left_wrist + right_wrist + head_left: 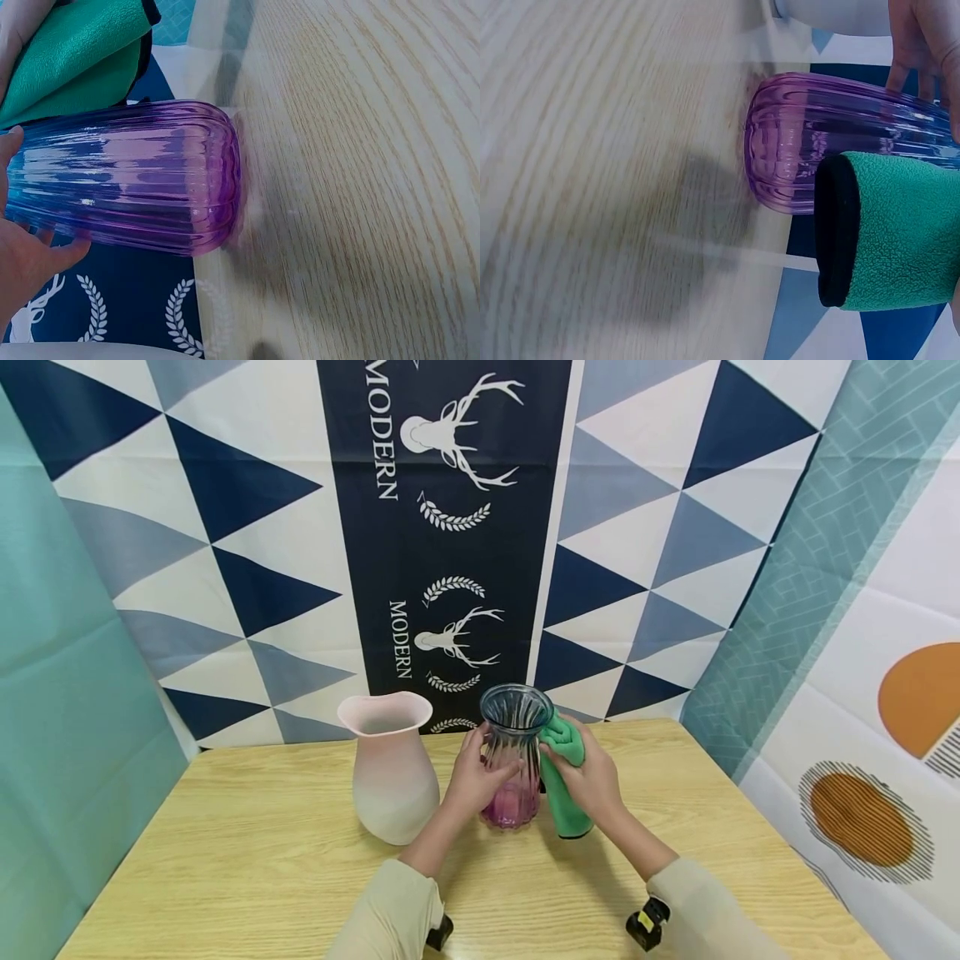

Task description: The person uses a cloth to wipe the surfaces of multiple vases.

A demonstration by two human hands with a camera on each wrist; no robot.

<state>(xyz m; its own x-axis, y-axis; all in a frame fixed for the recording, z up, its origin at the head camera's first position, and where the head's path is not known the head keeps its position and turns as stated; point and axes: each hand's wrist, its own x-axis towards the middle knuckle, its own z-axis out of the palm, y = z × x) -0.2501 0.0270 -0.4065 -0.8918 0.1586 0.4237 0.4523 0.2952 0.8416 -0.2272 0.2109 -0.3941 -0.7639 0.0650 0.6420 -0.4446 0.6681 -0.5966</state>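
A ribbed glass vase [512, 777], blue at the rim and fading to pink-purple at the base, stands upright on the table. My left hand [480, 775] grips it from the left, thumb across the front, just below the neck. In the left wrist view the vase [142, 176] shows its ribbed side and rounded base. My right hand [592, 772] holds a green cloth [564, 789] with dark edging, bunched against the right side of the vase's neck. The cloth [904, 232] hangs down beside the vase in the right wrist view and hides part of it.
A white vase [396, 777] with a pinkish, wavy rim stands just left of my left forearm. Beneath everything is a light wood-grain table [247, 852]. Patterned fabric [442, 543] rises behind the table's back edge, with more fabric at both sides.
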